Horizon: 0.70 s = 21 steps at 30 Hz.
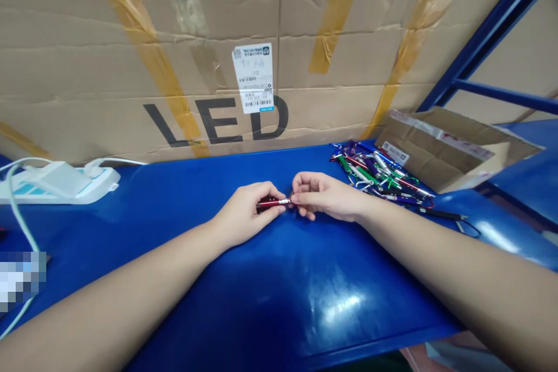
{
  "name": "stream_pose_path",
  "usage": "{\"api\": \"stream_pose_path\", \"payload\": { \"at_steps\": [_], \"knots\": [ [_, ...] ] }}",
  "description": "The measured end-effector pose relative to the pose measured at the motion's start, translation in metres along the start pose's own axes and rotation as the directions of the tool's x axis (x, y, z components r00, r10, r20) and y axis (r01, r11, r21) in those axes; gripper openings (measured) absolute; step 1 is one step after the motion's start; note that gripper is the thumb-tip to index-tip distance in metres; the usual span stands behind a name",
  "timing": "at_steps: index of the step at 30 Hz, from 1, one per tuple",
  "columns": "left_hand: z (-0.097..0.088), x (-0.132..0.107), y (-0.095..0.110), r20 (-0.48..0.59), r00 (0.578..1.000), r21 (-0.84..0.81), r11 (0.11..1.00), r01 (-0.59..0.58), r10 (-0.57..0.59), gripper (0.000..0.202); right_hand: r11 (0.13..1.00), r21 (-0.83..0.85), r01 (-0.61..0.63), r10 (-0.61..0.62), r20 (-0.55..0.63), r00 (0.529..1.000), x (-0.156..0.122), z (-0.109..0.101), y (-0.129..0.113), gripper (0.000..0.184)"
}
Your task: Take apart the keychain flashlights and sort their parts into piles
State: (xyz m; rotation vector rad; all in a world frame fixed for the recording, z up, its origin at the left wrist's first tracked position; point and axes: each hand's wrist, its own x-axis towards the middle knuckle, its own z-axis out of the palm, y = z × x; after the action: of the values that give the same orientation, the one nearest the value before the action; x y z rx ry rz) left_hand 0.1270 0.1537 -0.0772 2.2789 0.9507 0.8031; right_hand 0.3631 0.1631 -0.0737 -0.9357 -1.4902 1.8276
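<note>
Two hands closed on one small red torch

Both hands met at the middle of the blue table (279, 296), and the red torch (268, 204) lay between them, held just above the surface. Its long axis ran nearly level from left to right across the view, with the silver end (285, 201) towards the right. The left hand (244, 212) was curled around the red barrel, fingers wrapped over it and thumb on top. The right hand (326, 195) pinched the silver end with thumb and fingertips, its other fingers bent under. Neither hand was nearer than the other, since each gripped its own end and their fingertips almost touched.

A pile of coloured torches (378, 173) with clips and loops lay near the right wrist, well apart from the left hand. Behind the pile stood a small open carton (449, 142).

The glossy tabletop showed bright reflections near the front edge. A large carton (131, 29) printed with "LED" and bearing a white label (253, 77) closed off the back. A white power strip (61, 185) with its cable sat at the far left, and a blue rack post (494, 26) rose at the right.
</note>
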Motion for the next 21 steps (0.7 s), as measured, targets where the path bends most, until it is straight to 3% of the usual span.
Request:
{"api": "stream_pose_path", "payload": {
  "at_steps": [6, 13, 17, 21],
  "knots": [
    [0.001, -0.005, 0.0, -0.013, 1.0, -0.023, 0.999, -0.022, 0.022, 0.014, 0.986, -0.134, -0.098, 0.111, 0.089, 0.99, -0.007, -0.001, -0.004, 0.035],
    [-0.004, -0.009, 0.001, -0.018, 0.984, 0.083, 0.981, -0.176, 0.178, 0.011, 0.973, -0.148, -0.176, 0.199, 0.156, 0.968, -0.015, 0.005, -0.007, 0.047],
    [-0.005, -0.011, 0.006, 0.008, 0.981, 0.117, 0.974, -0.193, 0.194, 0.011, 0.955, -0.271, -0.12, 0.161, 0.134, 0.978, -0.019, 0.009, -0.01, 0.048],
    [-0.006, -0.011, 0.008, 0.062, 0.983, 0.143, 0.973, -0.182, 0.174, 0.014, 0.883, -0.467, -0.038, 0.103, 0.115, 0.988, -0.021, 0.009, -0.014, 0.044]
  ]
}}
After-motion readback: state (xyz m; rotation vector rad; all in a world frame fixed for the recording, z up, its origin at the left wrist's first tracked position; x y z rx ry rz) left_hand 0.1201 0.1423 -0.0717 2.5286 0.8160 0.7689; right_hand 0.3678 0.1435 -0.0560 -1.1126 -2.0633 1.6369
